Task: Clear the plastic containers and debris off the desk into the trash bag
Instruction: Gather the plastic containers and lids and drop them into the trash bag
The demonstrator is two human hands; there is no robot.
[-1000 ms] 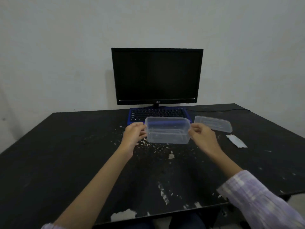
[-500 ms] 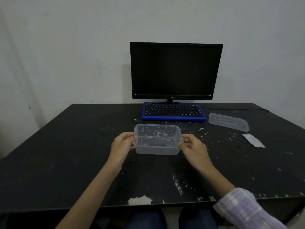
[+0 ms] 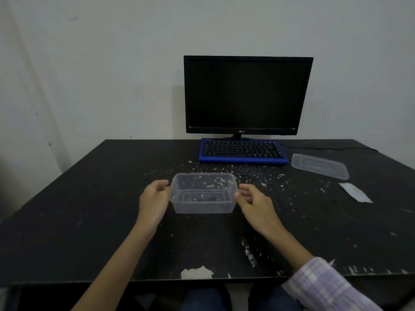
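Observation:
A clear rectangular plastic container (image 3: 203,194), open side up, is held over the black desk (image 3: 89,198) between both hands. My left hand (image 3: 155,198) pinches its left rim and my right hand (image 3: 252,199) pinches its right rim. A clear plastic lid (image 3: 320,166) lies flat at the right, beside the keyboard. White debris crumbs (image 3: 253,176) are scattered in front of the keyboard. A torn white scrap (image 3: 356,192) lies at the far right. No trash bag is in view.
A black monitor (image 3: 247,95) stands at the back against the wall, with a blue-framed keyboard (image 3: 243,151) in front of it. A cable (image 3: 332,148) runs right from the keyboard. The desk's front edge (image 3: 197,273) shows chipped white patches.
The container, held in both hands, has come toward me, away from the keyboard, and sits lower in front of me. The view has shifted left, so monitor and lid appear further right.

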